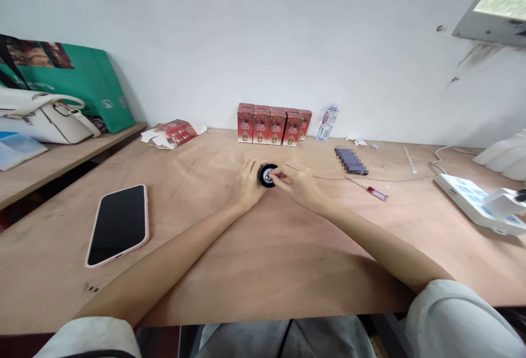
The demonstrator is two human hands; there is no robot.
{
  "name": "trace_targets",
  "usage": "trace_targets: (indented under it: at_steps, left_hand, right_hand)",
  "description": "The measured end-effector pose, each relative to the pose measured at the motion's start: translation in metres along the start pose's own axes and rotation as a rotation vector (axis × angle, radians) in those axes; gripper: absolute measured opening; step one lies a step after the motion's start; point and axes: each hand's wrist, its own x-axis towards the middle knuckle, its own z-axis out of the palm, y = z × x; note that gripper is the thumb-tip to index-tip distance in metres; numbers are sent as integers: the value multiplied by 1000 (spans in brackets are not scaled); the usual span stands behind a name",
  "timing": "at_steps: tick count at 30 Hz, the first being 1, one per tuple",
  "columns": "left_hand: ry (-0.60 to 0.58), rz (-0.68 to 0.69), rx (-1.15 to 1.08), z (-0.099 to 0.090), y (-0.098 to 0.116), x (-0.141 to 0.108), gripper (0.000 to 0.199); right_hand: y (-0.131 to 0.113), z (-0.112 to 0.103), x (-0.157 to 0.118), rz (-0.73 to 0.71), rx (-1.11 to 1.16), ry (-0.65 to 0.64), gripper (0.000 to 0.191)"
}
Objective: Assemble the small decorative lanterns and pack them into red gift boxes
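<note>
A small round black-rimmed piece (pixel 261 176) with a pale inside sits between my hands at the middle of the table; its exact kind is unclear. My left hand (pixel 249 182) is closed around its left side. With thumb and forefinger pinched, my right hand (pixel 296 183) reaches into its pale centre from the right. Something small and metallic shows at those fingertips, too small to name. Behind my hands stands a group of red printed boxes (pixel 260 126). To the right lies a screwdriver (pixel 376 192) with a red and clear handle.
A pink-cased phone (pixel 119 226) lies at left, a pixelated dark-blue item (pixel 351 160) at right. A torn red carton (pixel 178 133) and a clear bottle (pixel 327 122) are near the wall. A power strip (pixel 476 202) sits far right; a white handbag (pixel 45 114) far left.
</note>
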Motion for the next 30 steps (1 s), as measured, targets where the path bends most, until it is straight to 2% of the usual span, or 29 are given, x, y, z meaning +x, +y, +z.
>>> trace_targets:
  at_steps: [4,6,10,12,14,17,20,22,27,30]
  left_hand:
    - [8,12,6,0,1,0,24]
    - [-3,15,17,-1,1,0,24]
    - [-31,10,51,-3,3,1,24]
    - [-35,10,58,-3,4,0,24]
    - [-24,5,58,-3,4,0,23]
    - [-24,-25,56,-3,4,0,22]
    - [-36,-46,67,-4,5,0,22]
    - [-48,-41,83,-4,6,0,23]
    - [-106,-6,122,-6,10,-1,25]
    - [-111,5,140,-8,11,-1,25]
  right_hand:
    - [-3,-1,2,32,73,-45,9]
    - [-6,-2,4,104,127,-50,8]
    - [-13,-2,6,346,232,41,15]
    - [-15,0,6,395,243,85,19]
    - [-15,3,4,350,207,94,15]
    - [-11,8,-1,189,74,101,7]
    - [-7,9,-4,39,-86,60,15]
    - [-8,6,-4,-2,-164,3,16]
    - [-14,-3,1,30,-204,-81,12]
    - [-12,-5,3,162,-125,-38,11]
